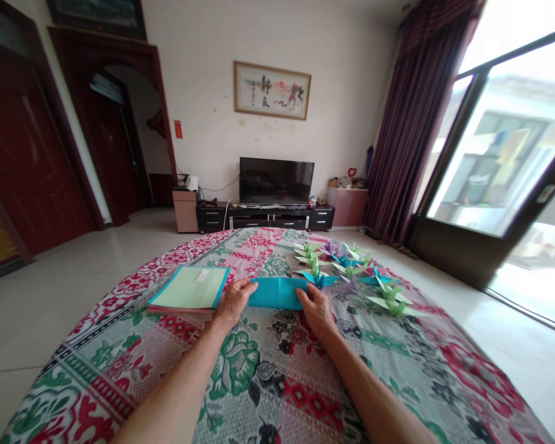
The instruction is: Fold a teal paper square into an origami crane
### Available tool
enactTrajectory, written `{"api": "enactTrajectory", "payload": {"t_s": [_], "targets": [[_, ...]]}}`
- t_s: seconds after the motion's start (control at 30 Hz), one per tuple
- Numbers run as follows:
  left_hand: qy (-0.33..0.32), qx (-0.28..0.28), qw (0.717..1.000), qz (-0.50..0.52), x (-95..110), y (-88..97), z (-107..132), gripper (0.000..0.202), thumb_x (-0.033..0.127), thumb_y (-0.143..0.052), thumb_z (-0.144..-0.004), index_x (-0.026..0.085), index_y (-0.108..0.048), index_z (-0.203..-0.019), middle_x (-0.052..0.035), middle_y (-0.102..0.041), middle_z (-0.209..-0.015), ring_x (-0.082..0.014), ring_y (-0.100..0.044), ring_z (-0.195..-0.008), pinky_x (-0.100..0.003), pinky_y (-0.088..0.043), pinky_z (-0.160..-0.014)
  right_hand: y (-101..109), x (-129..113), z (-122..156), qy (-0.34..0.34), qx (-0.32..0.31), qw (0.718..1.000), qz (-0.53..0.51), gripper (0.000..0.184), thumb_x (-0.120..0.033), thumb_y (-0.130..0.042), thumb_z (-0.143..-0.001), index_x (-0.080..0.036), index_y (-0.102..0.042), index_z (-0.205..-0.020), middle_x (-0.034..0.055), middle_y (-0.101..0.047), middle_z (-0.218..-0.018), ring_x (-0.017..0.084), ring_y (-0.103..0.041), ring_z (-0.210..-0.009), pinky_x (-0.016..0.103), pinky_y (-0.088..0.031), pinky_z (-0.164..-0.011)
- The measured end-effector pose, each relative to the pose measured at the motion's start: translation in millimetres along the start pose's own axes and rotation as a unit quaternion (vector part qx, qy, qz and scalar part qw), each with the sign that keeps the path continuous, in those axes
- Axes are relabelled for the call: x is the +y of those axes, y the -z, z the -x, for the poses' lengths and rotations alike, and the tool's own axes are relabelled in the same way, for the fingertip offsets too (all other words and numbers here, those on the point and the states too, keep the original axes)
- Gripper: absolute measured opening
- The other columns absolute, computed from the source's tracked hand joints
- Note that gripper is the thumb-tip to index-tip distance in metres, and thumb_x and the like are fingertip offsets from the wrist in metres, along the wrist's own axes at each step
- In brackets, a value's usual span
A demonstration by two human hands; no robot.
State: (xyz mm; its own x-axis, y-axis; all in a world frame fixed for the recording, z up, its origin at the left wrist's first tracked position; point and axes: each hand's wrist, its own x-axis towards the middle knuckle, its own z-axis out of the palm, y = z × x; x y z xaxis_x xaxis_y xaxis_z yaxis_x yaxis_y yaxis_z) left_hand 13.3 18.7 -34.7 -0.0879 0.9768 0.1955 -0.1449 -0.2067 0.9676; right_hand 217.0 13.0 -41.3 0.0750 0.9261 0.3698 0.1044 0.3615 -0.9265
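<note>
A blue sheet of paper (277, 293), folded into a long rectangle with a faint crease down its middle, is stretched between my hands over the table. My left hand (234, 302) pinches its left end, thumb on top. At the right end, my right hand (316, 306) grips the paper the same way. To the left lies a stack of square paper (185, 288), pale green on top with blue showing at the edges and a small white slip on it. Several folded paper cranes in green, blue (320, 279) and purple stand in rows beyond my right hand.
A patterned cloth (240, 364) in red, green and grey covers the round table. Past its far edge are a television (276, 180) on a low dark cabinet and a pinkish side cabinet (348, 207). Purple curtains (404, 123) hang beside a glass door at right.
</note>
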Motion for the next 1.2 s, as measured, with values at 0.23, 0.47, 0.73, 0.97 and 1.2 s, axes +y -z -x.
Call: {"api": "enactTrajectory", "payload": {"t_s": [0.23, 0.47, 0.73, 0.97, 1.2], "targets": [[0.008, -0.002, 1.0, -0.009, -1.5, 0.6, -1.0, 0.026, 0.038, -0.066, -0.061, 0.015, -0.054, -0.06, 0.0067, -0.044, -0.049, -0.0067, -0.033, -0.046, -0.021, -0.026, -0.048, 0.8, 8.7, -2.5, 0.016, 0.0, 1.0, -0.022, 0.037, -0.042, -0.057, -0.072, -0.015, -0.063, -0.097, 0.0024, -0.066, -0.082, 0.015, -0.055, -0.07, 0.025, -0.045, -0.063], [0.01, -0.002, 1.0, -0.023, -3.5, 3.4, -1.8, 0.026, 0.037, -0.066, -0.062, 0.016, -0.053, -0.057, 0.0065, -0.042, -0.047, -0.0069, -0.033, -0.044, -0.021, -0.024, -0.046, 1.4, 12.5, -3.1, 0.015, 0.003, 1.0, -0.021, 0.038, -0.044, -0.057, -0.073, -0.015, -0.063, -0.097, 0.0021, -0.067, -0.082, 0.015, -0.056, -0.068, 0.025, -0.046, -0.063], [0.019, -0.02, 1.0, -0.006, -6.7, 3.7, -2.3, 0.025, 0.036, -0.066, -0.063, 0.015, -0.053, -0.06, 0.0057, -0.044, -0.049, -0.0068, -0.035, -0.045, -0.02, -0.025, -0.045, -0.4, 9.1, -4.1, -0.003, 0.017, 0.999, -0.038, 0.044, -0.048, -0.061, -0.069, -0.014, -0.061, -0.097, 0.0035, -0.067, -0.082, 0.015, -0.057, -0.066, 0.024, -0.046, -0.059], [0.021, -0.017, 1.0, -0.004, -4.9, 2.2, -1.1, 0.027, 0.039, -0.066, -0.062, 0.015, -0.054, -0.06, 0.0062, -0.043, -0.048, -0.0066, -0.033, -0.044, -0.02, -0.025, -0.045, -1.0, 5.4, -3.2, -0.001, 0.022, 0.999, -0.047, 0.046, -0.048, -0.06, -0.069, -0.013, -0.06, -0.099, 0.0044, -0.067, -0.081, 0.015, -0.058, -0.065, 0.025, -0.046, -0.059], [0.008, 0.011, 0.997, -0.071, 0.7, -1.1, 2.0, 0.028, 0.041, -0.063, -0.061, 0.016, -0.052, -0.056, 0.0059, -0.039, -0.046, -0.008, -0.031, -0.045, -0.022, -0.021, -0.047, 0.0, 2.4, -1.8, 0.001, 0.044, 0.998, 0.052, 0.05, -0.048, -0.056, -0.071, -0.011, -0.06, -0.104, 0.0055, -0.067, -0.079, 0.017, -0.058, -0.065, 0.026, -0.045, -0.058]]}}
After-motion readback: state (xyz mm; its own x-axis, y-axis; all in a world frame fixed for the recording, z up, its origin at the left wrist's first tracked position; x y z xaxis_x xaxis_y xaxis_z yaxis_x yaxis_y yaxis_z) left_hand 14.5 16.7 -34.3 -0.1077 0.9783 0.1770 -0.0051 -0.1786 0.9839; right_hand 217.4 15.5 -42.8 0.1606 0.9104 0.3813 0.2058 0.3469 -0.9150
